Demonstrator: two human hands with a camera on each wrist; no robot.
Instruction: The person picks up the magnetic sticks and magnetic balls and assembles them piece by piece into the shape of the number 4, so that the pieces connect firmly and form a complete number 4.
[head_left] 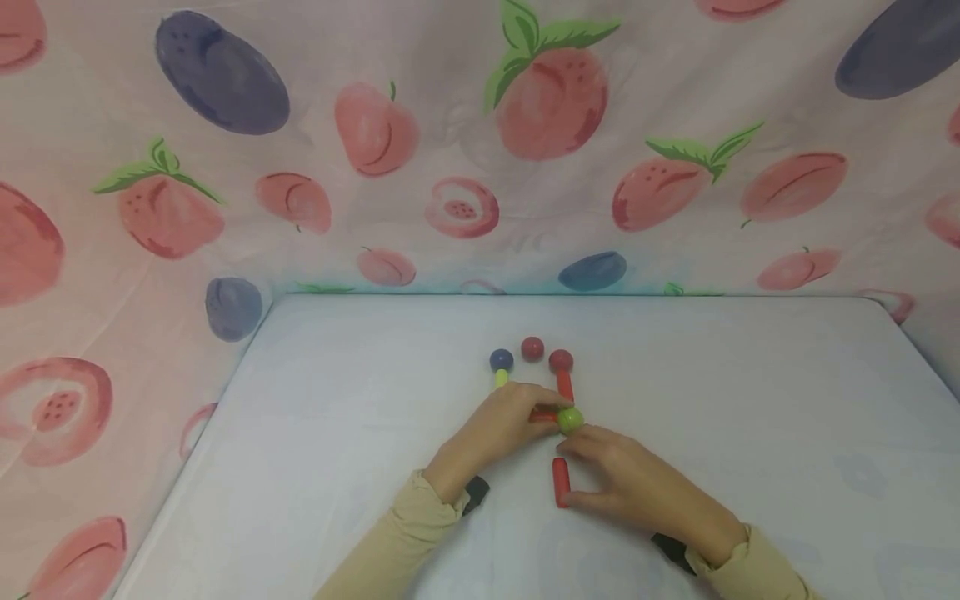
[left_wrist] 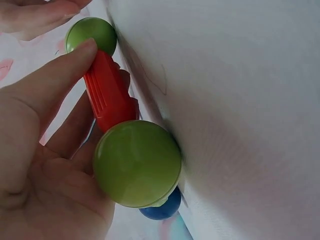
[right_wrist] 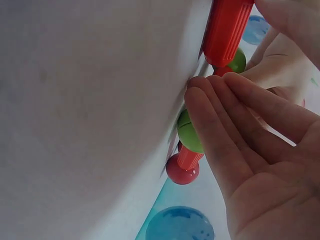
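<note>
In the head view my left hand (head_left: pixel 506 417) is at the middle of the table. It pinches a red ribbed rod (left_wrist: pixel 107 92) between thumb and fingers. One green ball (left_wrist: pixel 90 35) sits at the rod's far end, another green ball (left_wrist: pixel 137 164) at its near end; the left hand hides the latter in the head view. My right hand (head_left: pixel 630 475) reaches in from the right, its fingers straight and close beside the far green ball (head_left: pixel 571 419). A loose red rod (head_left: pixel 561 482) lies by the right thumb; whether they touch is unclear.
Beyond the hands, a red rod (head_left: pixel 565 386) runs from the green ball to a red ball (head_left: pixel 561 360). A blue ball (head_left: pixel 501 360) has a yellow-green rod (head_left: pixel 502 378) against it. Another red ball (head_left: pixel 532 348) stands apart. A fruit-patterned cloth (head_left: pixel 450 125) rises behind the white table (head_left: pixel 300 417).
</note>
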